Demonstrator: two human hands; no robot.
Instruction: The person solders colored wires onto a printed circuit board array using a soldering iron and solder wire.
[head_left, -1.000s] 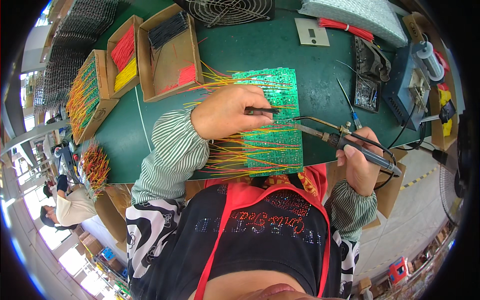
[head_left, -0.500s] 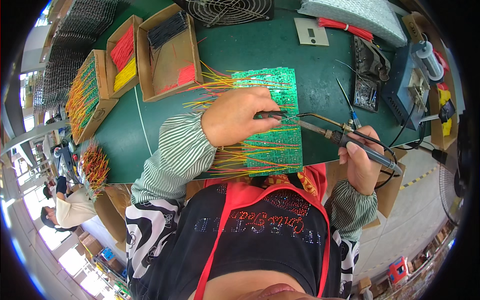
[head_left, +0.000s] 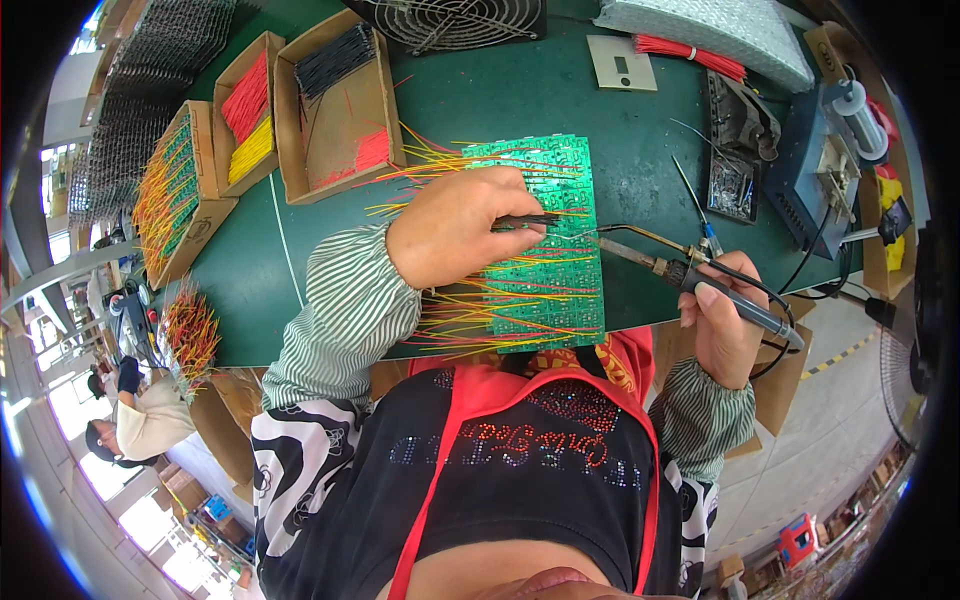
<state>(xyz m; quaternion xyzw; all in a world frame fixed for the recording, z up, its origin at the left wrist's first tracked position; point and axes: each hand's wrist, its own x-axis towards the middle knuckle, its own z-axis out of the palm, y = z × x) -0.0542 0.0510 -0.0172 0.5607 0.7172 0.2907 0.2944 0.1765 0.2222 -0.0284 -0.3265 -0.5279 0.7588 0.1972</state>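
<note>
A green circuit board panel point(head_left: 540, 305) lies on the bench. Rows of red and yellow wires point(head_left: 455, 325) stick out from its left side. Over the panel's upper half, my left hand point(head_left: 455, 225) is closed around dark tweezers point(head_left: 530, 220), their tips pointing right. My right hand point(head_left: 725, 320) grips a soldering iron point(head_left: 630, 253) at the panel's right edge. A thin curved tube point(head_left: 645, 235) runs along the iron, and a fine strand of solder point(head_left: 575, 236) reaches left from its end over the board. The fingertips of my left hand are partly hidden.
Cardboard boxes point(head_left: 285, 150) of red, yellow and black wires stand at the upper left, beside a box of wired boards point(head_left: 175, 200). A fan grille point(head_left: 450, 22) is at the back. Rightward lie a screwdriver point(head_left: 710, 238), a metal parts tray point(head_left: 732, 185) and a blue soldering station point(head_left: 815, 165).
My left hand has drawn back to the left with the tweezers, away from the iron's tip. My right hand and the soldering iron have hardly moved.
</note>
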